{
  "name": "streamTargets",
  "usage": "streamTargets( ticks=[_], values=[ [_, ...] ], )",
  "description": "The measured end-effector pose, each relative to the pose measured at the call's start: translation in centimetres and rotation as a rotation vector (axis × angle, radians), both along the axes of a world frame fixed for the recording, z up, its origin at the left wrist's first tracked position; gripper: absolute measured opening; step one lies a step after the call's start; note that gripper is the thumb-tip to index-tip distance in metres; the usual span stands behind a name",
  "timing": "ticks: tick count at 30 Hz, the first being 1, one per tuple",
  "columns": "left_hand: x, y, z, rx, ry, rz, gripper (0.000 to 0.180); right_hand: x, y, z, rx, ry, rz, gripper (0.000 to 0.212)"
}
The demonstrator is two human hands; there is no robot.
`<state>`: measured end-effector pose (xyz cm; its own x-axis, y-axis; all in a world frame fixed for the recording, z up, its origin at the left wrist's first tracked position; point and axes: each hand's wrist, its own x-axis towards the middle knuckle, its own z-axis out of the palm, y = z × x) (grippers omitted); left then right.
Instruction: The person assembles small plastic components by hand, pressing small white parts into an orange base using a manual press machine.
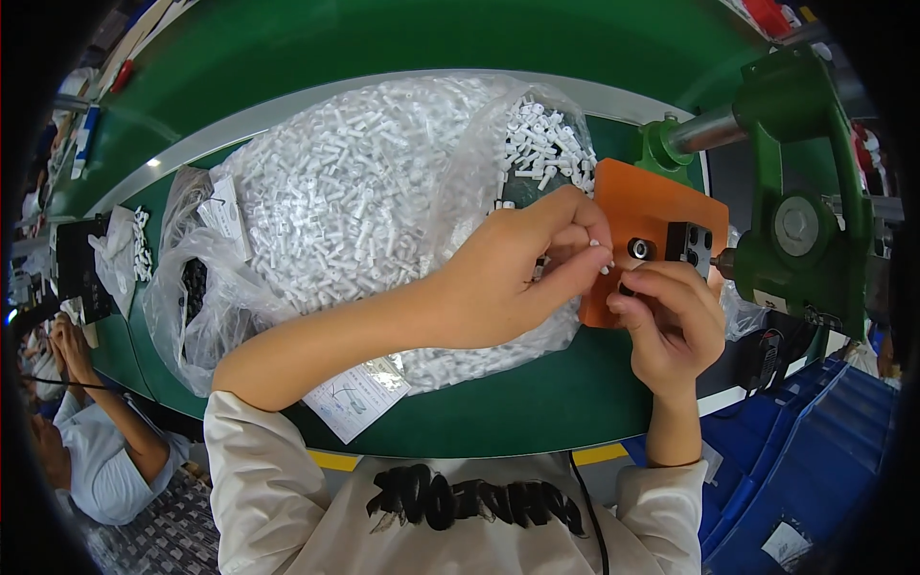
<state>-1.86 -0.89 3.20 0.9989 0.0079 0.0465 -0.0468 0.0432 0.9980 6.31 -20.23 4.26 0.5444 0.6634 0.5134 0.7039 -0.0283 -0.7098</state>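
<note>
We're side-pinching a small, likely light, stiff white plastic piece [605,270] in left fingers [573,275], small black rounded piece [626,288] in right fingers [674,290].

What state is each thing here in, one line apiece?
Left hand: closed on a small white part
Right hand: closed on a small dark part
Large clear bag: bulging with white parts
Paper slip: written on
Orange plate: bearing a black block
Green press: ram position unclear
Co-worker's hands: together
</note>
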Motion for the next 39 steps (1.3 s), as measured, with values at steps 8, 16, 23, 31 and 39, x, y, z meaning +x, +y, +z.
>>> streamTargets(
  ticks=[8, 16, 23, 31, 39],
  values=[
    [-0.2, -0.2, -1.3, -0.137, -0.138, -0.122, 0.01, -0.7, 0.1, -0.6, 0.006, 0.142, -0.088, 0.022],
    [0.0, -0.1, -1.4, -0.153, -0.087, -0.177, 0.016, -0.8, -0.2, -0.9, -0.013, 0.041, -0.102, 0.023],
    [0.6, 0.0, -2.3, -0.418, -0.007, -0.272, 0.015, -0.7, 0.0, -0.7, -0.032, 0.004, -0.09, 0.024],
    [0.6, 0.1, -2.4, -0.443, 0.027, -0.271, 0.012, -0.5, 0.5, -0.4, -0.043, -0.055, -0.019, 0.025],
    [0.7, 0.2, -2.4, -0.473, 0.048, -0.247, 0.013, -1.0, 0.5, -0.6, 0.01, 0.089, -0.072, 0.021]
  ],
)
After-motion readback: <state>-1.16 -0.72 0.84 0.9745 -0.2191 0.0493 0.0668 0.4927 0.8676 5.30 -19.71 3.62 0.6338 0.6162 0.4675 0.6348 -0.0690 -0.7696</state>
